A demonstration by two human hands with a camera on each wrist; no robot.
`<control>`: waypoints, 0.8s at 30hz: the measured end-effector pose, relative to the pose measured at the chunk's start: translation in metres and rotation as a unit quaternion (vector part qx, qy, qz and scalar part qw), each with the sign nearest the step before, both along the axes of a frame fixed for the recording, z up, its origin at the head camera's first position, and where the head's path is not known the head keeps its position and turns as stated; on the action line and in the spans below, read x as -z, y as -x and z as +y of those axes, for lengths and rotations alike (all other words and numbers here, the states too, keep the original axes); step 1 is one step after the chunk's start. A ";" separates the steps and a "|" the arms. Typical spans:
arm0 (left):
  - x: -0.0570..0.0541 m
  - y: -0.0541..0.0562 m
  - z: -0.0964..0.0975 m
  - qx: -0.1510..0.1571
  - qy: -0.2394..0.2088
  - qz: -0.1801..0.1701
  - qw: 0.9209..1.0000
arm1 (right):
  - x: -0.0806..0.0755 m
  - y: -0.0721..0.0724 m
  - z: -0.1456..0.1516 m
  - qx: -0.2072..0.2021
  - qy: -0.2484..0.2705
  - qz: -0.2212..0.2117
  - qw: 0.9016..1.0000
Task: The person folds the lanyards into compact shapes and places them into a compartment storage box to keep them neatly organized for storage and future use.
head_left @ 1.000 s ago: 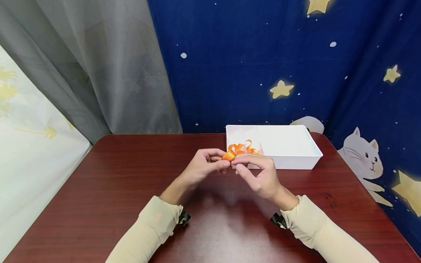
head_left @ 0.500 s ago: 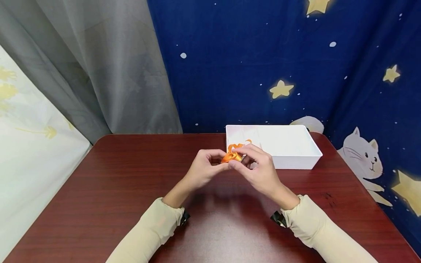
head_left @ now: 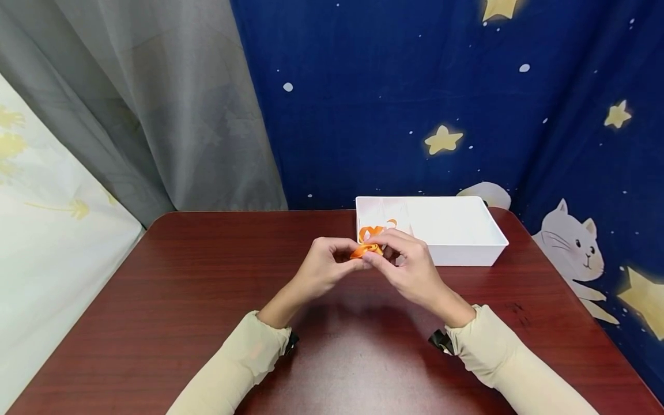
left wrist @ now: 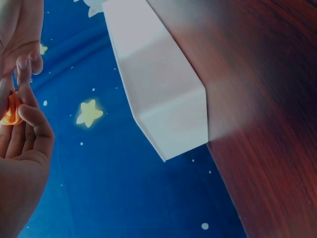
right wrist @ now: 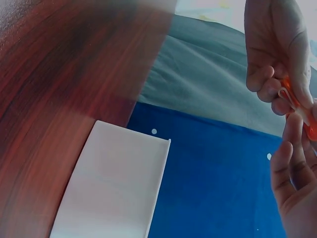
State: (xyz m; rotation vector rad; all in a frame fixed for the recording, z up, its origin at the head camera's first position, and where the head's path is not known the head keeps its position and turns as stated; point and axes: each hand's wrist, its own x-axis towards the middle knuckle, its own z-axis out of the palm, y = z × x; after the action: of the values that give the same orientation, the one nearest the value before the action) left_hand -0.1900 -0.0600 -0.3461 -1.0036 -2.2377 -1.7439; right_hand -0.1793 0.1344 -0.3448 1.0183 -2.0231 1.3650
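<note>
A small twisted piece of shiny orange ribbon [head_left: 366,251] is held above the table, near the front left corner of a white box. My left hand [head_left: 323,265] pinches its left side between thumb and fingers. From the right, my right hand [head_left: 412,266] pinches the other side, its thumb on the near face. The left wrist view shows the ribbon [left wrist: 13,111] folded in the left fingers. A narrow pale loop [right wrist: 284,93] stands out against the orange in the right wrist view. Fingers cover much of the ribbon.
The white open box [head_left: 464,255] stands at the back right of the dark red wooden table [head_left: 197,311]. Curled orange ribbons [head_left: 369,231] lie in its left part, partly hidden behind the hands. Grey [head_left: 207,115] and blue curtains [head_left: 363,115] hang behind the table.
One second ago the right fingers were loose beside the ribbon; now they pinch it. The ribbon has turned and looks more twisted. The left hand has barely shifted.
</note>
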 end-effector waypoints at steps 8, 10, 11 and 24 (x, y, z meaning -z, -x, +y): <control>0.002 -0.001 0.002 0.006 -0.008 -0.012 1.000 | -0.001 -0.001 0.001 -0.002 0.013 -0.001 1.000; 0.001 -0.001 0.002 0.011 -0.013 -0.019 1.000 | -0.001 0.000 0.003 -0.002 0.021 -0.006 1.000; 0.001 -0.001 0.002 0.015 -0.015 -0.023 1.000 | -0.001 0.001 0.003 -0.001 0.025 -0.008 1.000; -0.001 0.001 -0.002 0.039 -0.027 -0.108 0.993 | 0.002 0.005 0.012 0.001 0.046 -0.041 0.998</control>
State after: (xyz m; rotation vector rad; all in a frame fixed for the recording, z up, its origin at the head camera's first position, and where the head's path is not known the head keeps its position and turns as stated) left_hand -0.1912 -0.0620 -0.3449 -0.9444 -2.2875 -2.0249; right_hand -0.1842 0.1461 -0.3468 0.9340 -1.9982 1.5066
